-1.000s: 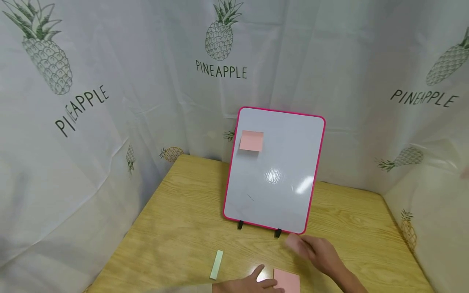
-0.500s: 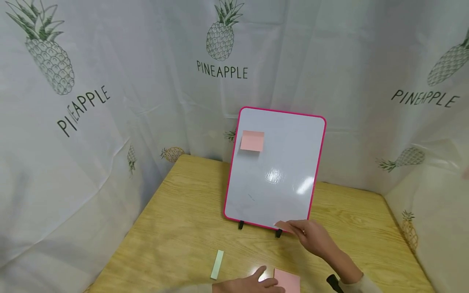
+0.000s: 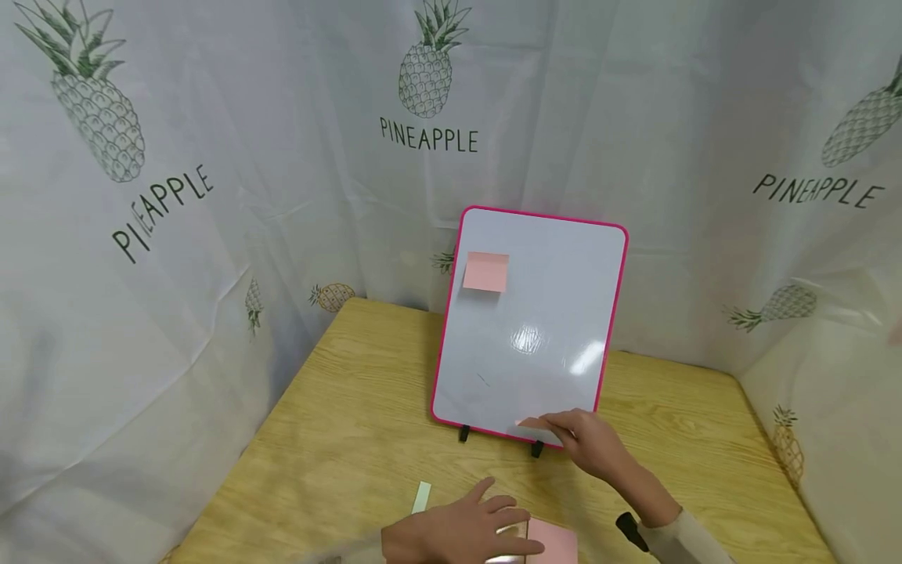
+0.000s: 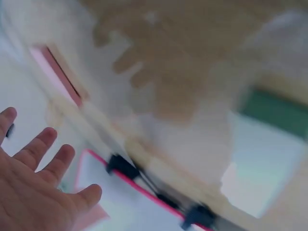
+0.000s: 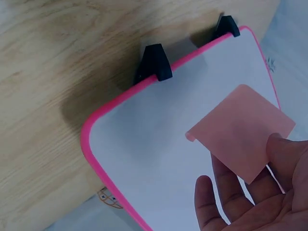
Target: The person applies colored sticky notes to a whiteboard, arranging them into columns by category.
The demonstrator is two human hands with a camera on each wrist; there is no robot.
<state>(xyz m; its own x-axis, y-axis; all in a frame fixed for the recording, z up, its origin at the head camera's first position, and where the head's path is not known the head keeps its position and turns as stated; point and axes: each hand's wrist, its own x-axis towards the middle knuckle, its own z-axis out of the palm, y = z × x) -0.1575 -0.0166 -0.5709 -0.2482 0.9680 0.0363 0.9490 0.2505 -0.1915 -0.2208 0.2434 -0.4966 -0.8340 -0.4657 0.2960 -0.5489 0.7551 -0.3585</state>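
Between thumb and fingers my right hand (image 3: 599, 450) pinches a single pink sticky note (image 5: 243, 127), whose one corner edge curls. It is held before the lower part of a pink-rimmed whiteboard (image 3: 543, 305); whether it touches the board I cannot tell. My left hand (image 3: 458, 526) has its fingers spread beside and partly over a pink sticky-note pad (image 3: 555, 539) on the table. In the left wrist view that pad (image 4: 58, 74) lies apart from the spread fingers. Another pink sticky note (image 3: 485, 274) hangs at the board's upper left.
Black stand feet (image 3: 537, 449) prop the board's lower edge on the wooden table (image 3: 338, 423). A narrow pale green pad (image 3: 421, 497) lies partly behind my left hand. A white pineapple-print curtain (image 3: 282, 141) surrounds the table.
My right hand has moved up and left with the pink sticky note, to the board's lower part. The left hand has lifted from the pink pad, fingers spreading, and now partly covers the green pad.
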